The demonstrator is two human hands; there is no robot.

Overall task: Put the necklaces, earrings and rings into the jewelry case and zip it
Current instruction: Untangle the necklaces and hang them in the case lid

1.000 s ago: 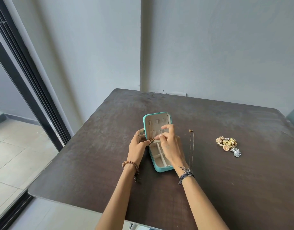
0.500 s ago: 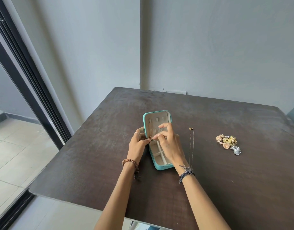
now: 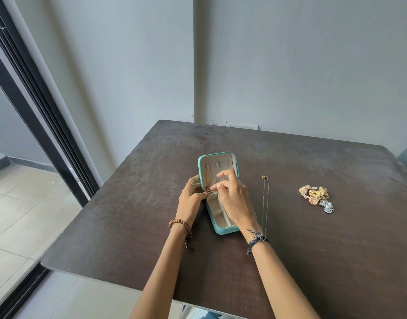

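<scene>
Case [image 3: 225, 230] open — pendant [image 3: 207, 189] inside

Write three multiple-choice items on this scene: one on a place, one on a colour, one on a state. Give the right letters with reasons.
1. Where does the loose thin gold chain necklace lie on the dark brown table?
A. right of the case
B. left of the case
C. inside the case

2. What colour is the outside of the small zip-around jewelry case?
A. red
B. turquoise
C. black

3. How does the case stand?
A. zipped shut
B. open, lid raised
C. upside down

Answers:
1 A: the chain lies between the case and the heap of gold and silver jewelry.
2 B: its rim and wall are turquoise, its lining cream.
3 B: its compartments show; the left hand and right hand pinch a small gold piece at the hinge.
</scene>
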